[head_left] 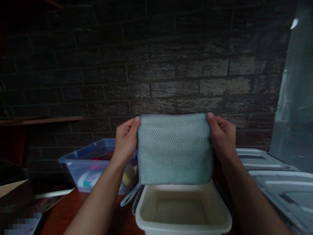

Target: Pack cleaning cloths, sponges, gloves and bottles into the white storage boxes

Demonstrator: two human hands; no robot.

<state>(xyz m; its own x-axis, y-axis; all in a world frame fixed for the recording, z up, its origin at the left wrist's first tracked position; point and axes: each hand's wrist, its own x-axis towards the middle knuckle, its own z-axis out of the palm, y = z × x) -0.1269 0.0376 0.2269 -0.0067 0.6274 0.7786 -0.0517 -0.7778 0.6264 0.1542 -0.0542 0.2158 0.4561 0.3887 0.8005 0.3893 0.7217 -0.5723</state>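
A pale green woven cleaning cloth (pixel 174 150) hangs upright and spread out between my two hands. It has a dark checked border and a hanging loop (pixel 131 195) at its lower left corner. My left hand (pixel 127 135) pinches the upper left corner, thumb on the near side. At the upper right corner my right hand (pixel 222 133) grips the cloth in the same way. Just below the cloth stands an open cream plastic box (pixel 183 227) with nothing seen inside; the cloth hides part of its far rim.
A clear bluish plastic bin (pixel 73 160) with mixed items stands to the left, partly behind my left arm. Grey-white lids (pixel 288 189) lie on the right. Behind is a dark brick wall (pixel 156 65). A wooden shelf (pixel 41 120) juts in at left above the reddish-brown table (pixel 66 215).
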